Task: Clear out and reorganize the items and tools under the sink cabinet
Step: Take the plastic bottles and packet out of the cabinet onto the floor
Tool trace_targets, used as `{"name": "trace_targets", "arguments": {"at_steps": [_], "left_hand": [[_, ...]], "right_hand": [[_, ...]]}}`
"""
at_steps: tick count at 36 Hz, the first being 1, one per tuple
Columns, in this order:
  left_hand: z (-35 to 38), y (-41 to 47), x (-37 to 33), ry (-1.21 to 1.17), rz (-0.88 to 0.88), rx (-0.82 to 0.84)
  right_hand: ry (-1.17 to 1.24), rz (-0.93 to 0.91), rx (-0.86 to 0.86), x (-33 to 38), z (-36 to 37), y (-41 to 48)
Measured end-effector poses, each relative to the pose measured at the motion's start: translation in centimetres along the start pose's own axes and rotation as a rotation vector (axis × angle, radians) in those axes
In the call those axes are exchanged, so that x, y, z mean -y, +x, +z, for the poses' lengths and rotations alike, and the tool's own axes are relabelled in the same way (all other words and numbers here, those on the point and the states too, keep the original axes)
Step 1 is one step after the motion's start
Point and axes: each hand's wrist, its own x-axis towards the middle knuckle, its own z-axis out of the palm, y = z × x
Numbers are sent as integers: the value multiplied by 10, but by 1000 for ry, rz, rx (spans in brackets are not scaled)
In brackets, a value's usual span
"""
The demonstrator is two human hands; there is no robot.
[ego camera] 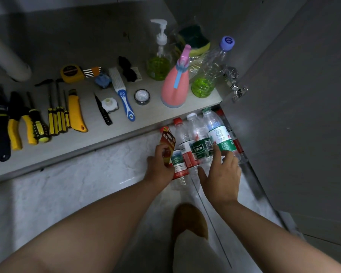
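Gathering the empty bottles on the floor at the cabinet's foot.

My left hand (161,166) grips a red-labelled bottle (168,145); my right hand (222,175) lies open on the bottle cluster (201,142). Next, I judge, they go onto the cabinet shelf (98,134), beside the pink sprayer (175,83) beyond.

Place: home kitchen, at an open cabinet (110,133)
Signs: soap dispenser (159,56), sponge (195,39), spray bottle (176,81), hand tools (37,119), tiled floor (67,184)
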Motion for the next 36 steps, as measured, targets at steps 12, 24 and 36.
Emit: {"name": "trace_targets", "arguments": {"at_steps": [12, 24, 36], "left_hand": [[-17, -17, -3, 269, 189, -33], [-16, -17, -25, 657, 201, 84], [-14, -12, 1, 328, 219, 9]], "right_hand": [[304, -185, -21, 26, 12, -1], [385, -182, 17, 27, 15, -4], [384, -176, 28, 26, 12, -7]]}}
